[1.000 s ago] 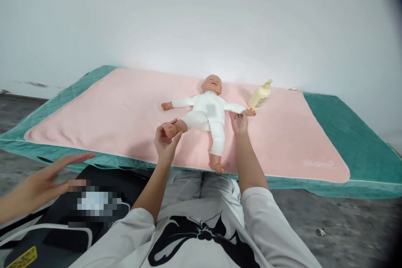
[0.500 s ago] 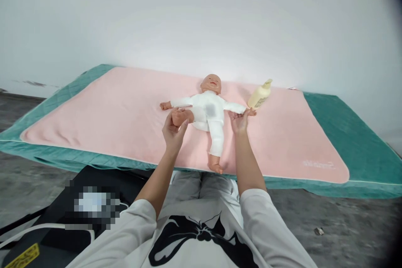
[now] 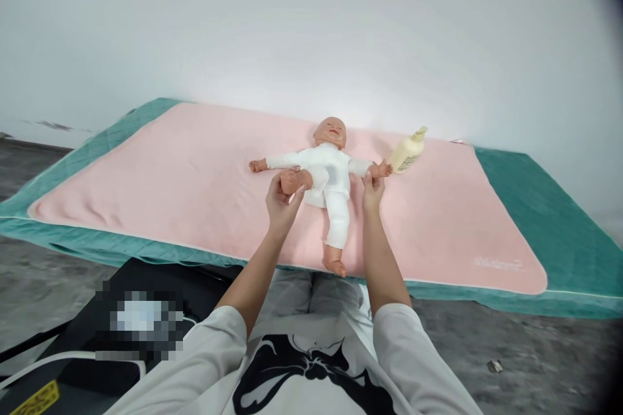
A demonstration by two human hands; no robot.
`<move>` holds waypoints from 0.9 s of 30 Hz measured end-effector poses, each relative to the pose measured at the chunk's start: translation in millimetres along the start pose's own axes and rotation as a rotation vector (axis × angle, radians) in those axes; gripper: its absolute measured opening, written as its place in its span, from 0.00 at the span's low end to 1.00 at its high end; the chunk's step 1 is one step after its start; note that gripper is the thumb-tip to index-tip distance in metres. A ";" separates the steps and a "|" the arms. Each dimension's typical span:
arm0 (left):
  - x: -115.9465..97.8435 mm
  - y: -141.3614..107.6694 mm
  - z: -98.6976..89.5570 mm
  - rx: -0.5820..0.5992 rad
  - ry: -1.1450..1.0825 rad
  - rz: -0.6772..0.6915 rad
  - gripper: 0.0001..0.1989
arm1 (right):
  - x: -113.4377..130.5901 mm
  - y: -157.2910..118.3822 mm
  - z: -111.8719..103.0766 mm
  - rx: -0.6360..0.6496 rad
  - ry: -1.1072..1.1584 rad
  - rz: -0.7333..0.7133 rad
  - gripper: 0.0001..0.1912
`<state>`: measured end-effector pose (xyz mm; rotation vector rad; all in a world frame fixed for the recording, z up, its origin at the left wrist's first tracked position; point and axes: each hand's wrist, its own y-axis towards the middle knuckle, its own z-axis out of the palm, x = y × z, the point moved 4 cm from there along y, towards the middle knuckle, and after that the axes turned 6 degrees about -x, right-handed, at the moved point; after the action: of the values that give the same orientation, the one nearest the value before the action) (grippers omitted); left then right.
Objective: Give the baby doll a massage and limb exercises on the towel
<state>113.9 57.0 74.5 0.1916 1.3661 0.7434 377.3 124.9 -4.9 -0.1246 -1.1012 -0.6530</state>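
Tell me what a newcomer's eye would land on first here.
Probably the white-bodied doll, face up near the center, left fingers holding its lifted foot, right fingers at one wrist. Next, the pale yellow bottle just past that wrist, on the pink mat spread over the green mattress.

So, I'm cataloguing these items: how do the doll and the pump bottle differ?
The doll is larger than the pump bottle. The doll's body is white; the pump bottle is pale yellow. The left hand and right hand hold the doll; neither holds the pump bottle. Both are on the pink mat.
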 end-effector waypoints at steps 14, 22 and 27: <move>19.2 -5.7 7.6 0.018 -0.048 -0.023 0.19 | 26.8 -25.8 45.1 0.390 -0.406 -0.283 0.21; 22.1 -7.3 9.5 0.019 -0.034 -0.032 0.20 | 31.0 -26.5 50.2 0.391 -0.421 -0.228 0.20; 17.7 -7.4 3.3 0.011 -0.010 -0.041 0.22 | 31.4 -27.6 47.1 0.322 -0.353 -0.157 0.18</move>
<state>120.1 62.6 56.9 0.1752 1.3609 0.7007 334.2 108.3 37.8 0.1304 -1.5544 -0.5969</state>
